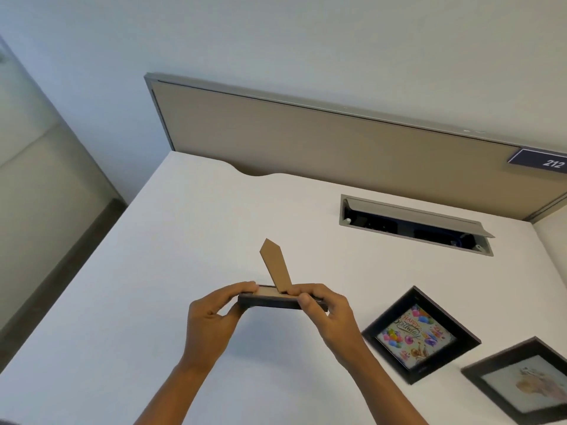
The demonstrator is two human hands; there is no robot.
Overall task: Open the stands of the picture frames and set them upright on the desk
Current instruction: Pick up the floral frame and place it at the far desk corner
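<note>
Head view, the only one. Frame is held flat between both my hands above the desk, back side up, its long axis running left to right across me. Left hand grips the left end: fingers curled over the top edge, thumb underneath, pinching the rim. Right hand pinches the right end, thumb on the near edge, fingers pressed on the backing near the hinge.

Stand is opened: it rises from the backing at a steep angle, pointed tip up and leaning away toward the partition. Its hinge sits just beside my right fingers, so the right hand is the nearer one to it.

Judgement: stand is out; what remains for this frame is to rotate it upright so the tip meets the desk behind it.

Two more frames lie flat, face up, on the desk to my right: birthday frame near the right hand, pale frame beyond it at the edge of view, partly cut off. Neither is in hand; their stands are hidden.
</note>
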